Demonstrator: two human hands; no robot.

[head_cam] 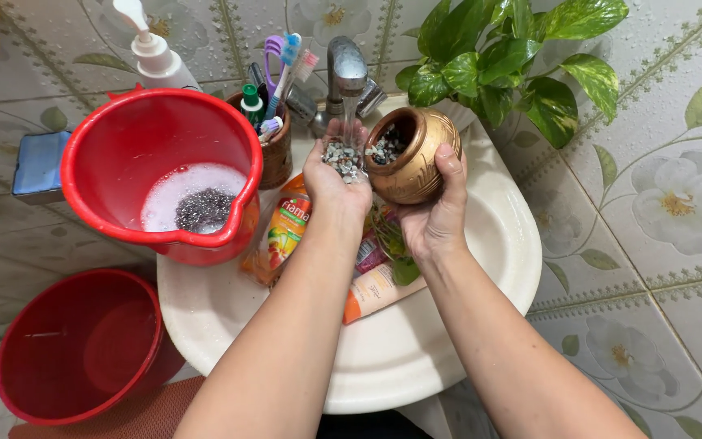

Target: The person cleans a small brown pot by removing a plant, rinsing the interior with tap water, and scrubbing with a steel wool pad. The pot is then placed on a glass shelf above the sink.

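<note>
My left hand [331, 175] is cupped palm up under the running tap [346, 73], holding a heap of small grey and white pebbles [341, 158]. My right hand [436, 211] grips a round golden-brown pot [414, 154], tilted toward the left hand, with more pebbles inside its mouth. Both hands are over the white sink [481, 268]. Water falls from the tap onto the pebbles in my palm.
A red jug [160, 175] with foamy water and dark pebbles sits on the sink's left rim. Behind it are a pump bottle [156, 57] and a toothbrush holder [274, 134]. Tubes and sachets [286, 236] lie in the basin. A leafy plant [497, 57] stands at right, a red bucket [83, 345] on the floor.
</note>
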